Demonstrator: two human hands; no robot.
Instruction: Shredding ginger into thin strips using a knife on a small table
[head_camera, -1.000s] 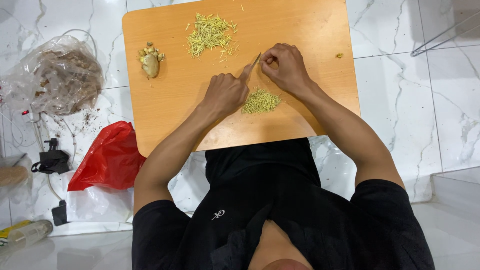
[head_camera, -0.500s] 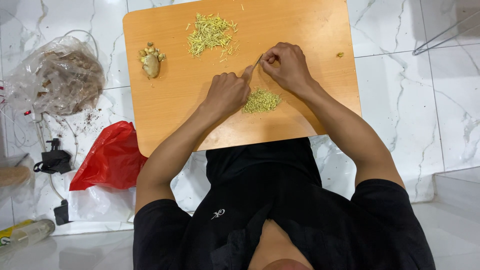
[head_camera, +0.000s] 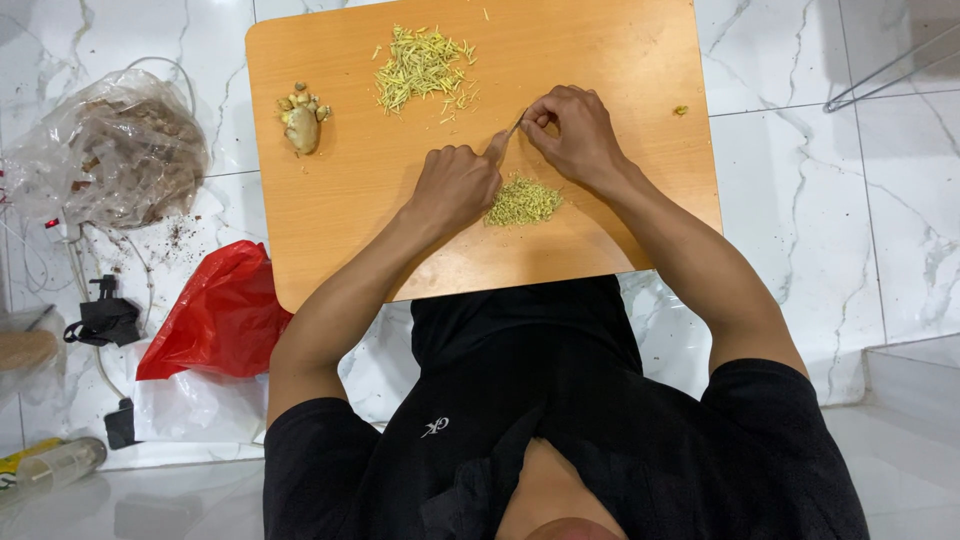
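The person sits on the white marble floor with a rectangular light-orange wooden board laid flat in front of them. Both hands meet near the middle of the board. The left hand is curled almost into a fist, its thumb stretched up toward the right hand. The right hand has its fingers bent and pinched together on a thin pale strip; the strip is too small to say whether it is a blade or a sliver of plant, and the left thumb tip appears to touch its lower end. The grip of each hand is thus nearly closed, the right on the strip, the left around nothing that can be made out.

Just below the hands, touching the left hand's knuckles, lies a small heap of finely cut yellow-green shreds, toward the board's near edge. A larger loose heap of longer yellow-green slivers lies near the far edge, left of centre. A knobbly beige piece of root with small trimmings around it sits near the far left corner. A single tiny scrap lies by the right edge.

On the floor left of the board lie a clear plastic bag of brown matter, a crumpled red plastic bag and a black plug with white cable.
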